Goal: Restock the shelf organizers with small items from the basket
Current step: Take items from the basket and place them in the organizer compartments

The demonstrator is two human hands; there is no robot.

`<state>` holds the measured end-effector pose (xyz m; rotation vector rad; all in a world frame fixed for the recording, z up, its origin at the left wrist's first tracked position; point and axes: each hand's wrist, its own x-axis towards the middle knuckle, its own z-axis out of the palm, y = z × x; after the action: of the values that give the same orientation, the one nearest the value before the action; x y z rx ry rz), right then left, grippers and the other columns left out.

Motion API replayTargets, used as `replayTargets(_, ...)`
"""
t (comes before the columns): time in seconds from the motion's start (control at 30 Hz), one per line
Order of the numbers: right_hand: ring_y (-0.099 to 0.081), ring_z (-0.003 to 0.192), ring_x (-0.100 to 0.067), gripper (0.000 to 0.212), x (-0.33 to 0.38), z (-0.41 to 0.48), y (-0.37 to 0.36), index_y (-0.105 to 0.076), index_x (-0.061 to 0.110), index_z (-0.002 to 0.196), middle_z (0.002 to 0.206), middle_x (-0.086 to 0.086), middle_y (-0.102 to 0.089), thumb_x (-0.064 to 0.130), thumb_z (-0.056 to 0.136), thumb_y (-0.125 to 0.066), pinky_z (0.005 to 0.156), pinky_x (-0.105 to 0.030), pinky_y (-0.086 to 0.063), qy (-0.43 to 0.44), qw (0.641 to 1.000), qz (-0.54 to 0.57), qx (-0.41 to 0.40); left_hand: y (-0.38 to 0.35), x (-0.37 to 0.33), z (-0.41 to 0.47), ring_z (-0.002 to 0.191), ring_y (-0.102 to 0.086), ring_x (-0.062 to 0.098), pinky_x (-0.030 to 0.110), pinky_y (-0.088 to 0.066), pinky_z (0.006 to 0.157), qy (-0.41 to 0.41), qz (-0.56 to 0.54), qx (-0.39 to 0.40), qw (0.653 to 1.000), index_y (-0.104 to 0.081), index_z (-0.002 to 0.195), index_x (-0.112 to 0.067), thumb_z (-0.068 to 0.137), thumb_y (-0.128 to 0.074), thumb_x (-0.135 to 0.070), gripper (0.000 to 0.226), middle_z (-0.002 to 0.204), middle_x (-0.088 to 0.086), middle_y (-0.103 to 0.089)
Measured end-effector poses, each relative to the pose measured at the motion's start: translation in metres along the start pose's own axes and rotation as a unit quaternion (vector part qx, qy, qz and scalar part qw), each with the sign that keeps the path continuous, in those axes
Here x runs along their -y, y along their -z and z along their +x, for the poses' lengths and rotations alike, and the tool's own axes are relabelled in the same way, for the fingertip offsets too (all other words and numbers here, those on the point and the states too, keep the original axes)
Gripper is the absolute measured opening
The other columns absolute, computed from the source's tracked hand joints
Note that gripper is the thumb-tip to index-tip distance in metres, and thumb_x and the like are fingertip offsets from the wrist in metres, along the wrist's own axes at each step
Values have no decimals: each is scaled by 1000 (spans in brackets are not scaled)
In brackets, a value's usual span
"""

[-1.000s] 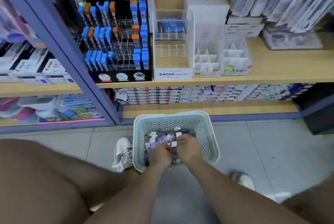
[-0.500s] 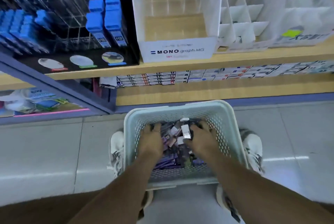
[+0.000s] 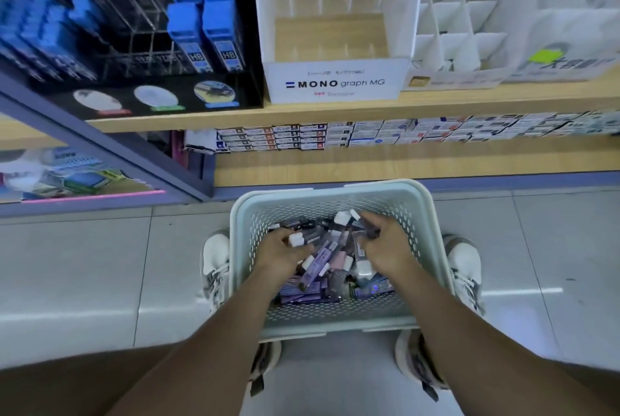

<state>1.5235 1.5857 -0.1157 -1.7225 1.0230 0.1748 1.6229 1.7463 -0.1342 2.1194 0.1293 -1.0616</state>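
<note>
Head view, looking down into the basket [image 3: 332, 192]: pale green, perforated walls, sitting on the floor [image 3: 84, 264] tiles. We see it part-filled with small cases [image 3: 317, 268], mostly purple and dark, many white-capped, jumbled at all angles.

Both hands are inside the basket. Left hand [image 3: 278, 253] is over the left half of the pile, fingers curled down round a few small cases, with one white cap poking out above its knuckles. Right hand [image 3: 385, 246] is over the right half, fingers curled round a bundle of small cases. Two white caps stick out past its fingertips toward the basket's far wall. We can't count how many each hand grips. The hands are apart, with the pile showing between them.

Left shoe [image 3: 216, 258] is just beside the basket's left wall, right shoe [image 3: 464, 261] just beside its right wall.

Beyond the basket's far rim is a wooden shelf [image 3: 335, 112]. On it, straight beyond the basket, stands the MONO graph MG organizer [image 3: 335, 80], with clear dividers and the wood showing through. Beyond and right of the basket is a white divider tray [image 3: 459, 43]. Beyond and left is a black rack [image 3: 134, 29] with blue HB cases [image 3: 218, 29] standing in its wire cells. Below the shelf edge, a row of stacked flat boxes [image 3: 369, 135] faces the basket.
</note>
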Motion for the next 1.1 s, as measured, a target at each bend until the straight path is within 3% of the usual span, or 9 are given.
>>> replayTargets(0.1,-59,75,-9,34,8,1,1,-63,2,125,111,-12,-70,-3,91,-61,63,-15,-45,-17,998,65,8,-2,-3,-8,96,-63,23,28,-48,80,-1,-45,-4,999,-60,123,-5,85,-72,-21,43,116,10,-66)
replayTargets(0.17,-64,87,-14,31,11,1,2,-65,1,121,101,-3,-70,-3,90,-63,77,-25,-52,-55,989,139,-6,-3,-8,-12,105,-61,24,31,-48,90,-3,-61,-9,998,-56,129,-8,88,-68,-25,46,123,9,-63)
replayTargets(0.27,-58,53,-16,17,20,-2,5,-70,2,104,70,-7,-63,2,95,-56,50,-26,-46,-114,970,216,19,3,-20,-16,114,-56,25,42,-45,102,-11,-95,-14,995,-50,136,-11,90,-65,-26,50,132,5,-56)
replayTargets(0.37,-40,40,-13,27,31,-7,9,-58,14,86,67,-5,-48,34,101,-47,42,-22,-27,-162,971,169,45,12,-34,-24,89,-65,23,39,-56,83,-15,-141,42,989,-40,140,-7,94,-59,-20,52,106,11,-66)
replayTargets(0.5,-45,56,-12,65,50,-21,18,-60,20,118,77,6,-51,73,82,-51,50,-24,-35,-123,985,56,109,29,-59,-43,54,-54,13,25,-45,53,-19,-105,132,985,-43,136,-2,93,-60,-17,48,70,6,-58)
replayTargets(0.6,-50,54,-8,64,67,-34,27,-62,13,119,94,0,-66,60,76,-68,49,-20,-37,-74,978,54,185,44,-79,-60,59,-49,13,24,-41,55,-42,-32,219,974,-57,116,-5,93,-61,-17,27,69,3,-56)
replayTargets(0.7,-60,59,-11,38,88,-48,38,-65,11,106,86,-4,-71,44,86,-66,45,-19,-33,-50,955,94,277,58,-101,-81,61,-52,14,24,-43,57,-93,32,235,967,-62,100,-10,93,-59,-12,8,73,5,-59)
replayTargets(0.87,-64,59,-15,25,132,-70,69,-62,11,107,85,-10,-70,32,94,-58,37,-16,-34,19,929,105,355,81,-133,-122,53,-64,12,21,-54,56,-132,-51,195,971,-60,101,-11,83,-70,-2,22,68,8,-69)
replayTargets(1.1,-71,64,-18,23,201,-108,117,-61,9,103,83,-6,-72,25,86,-59,35,-15,-24,82,908,59,406,125,-192,-186,59,-66,12,19,-54,58,-202,9,225,953,-68,102,-6,93,-56,-13,15,78,12,-70)
